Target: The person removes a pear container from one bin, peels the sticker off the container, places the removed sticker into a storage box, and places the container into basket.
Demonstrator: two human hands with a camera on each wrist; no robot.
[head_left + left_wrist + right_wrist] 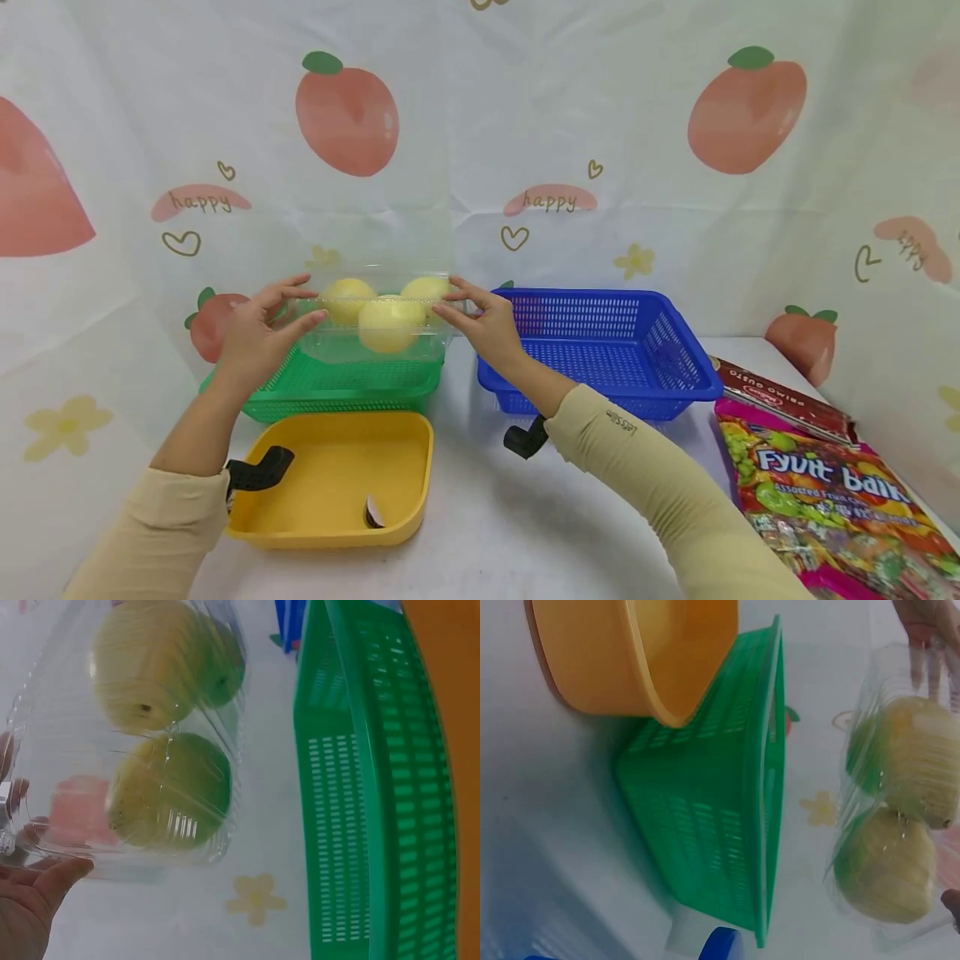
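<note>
A clear plastic fruit box (330, 343) is held up over the green basket, with three round pale yellow fruits (390, 323) inside. My left hand (255, 337) grips its left end, thumb below and fingers above. At the opposite end, my right hand (489, 327) pinches the box between thumb and fingers. In the left wrist view, the fruits (171, 791) show through the ridged clear plastic, beside the left thumb. The right wrist view has the box (855, 847) at its right side, beyond the green basket's rim.
Below the box stands a green basket (330, 400), with a yellow basin (330, 537) in front holding a small dark-and-white item (372, 512). A blue basket (600, 400) stands right of them. A fruit candy bag (832, 492) and dark red packet (780, 396) lie far right.
</note>
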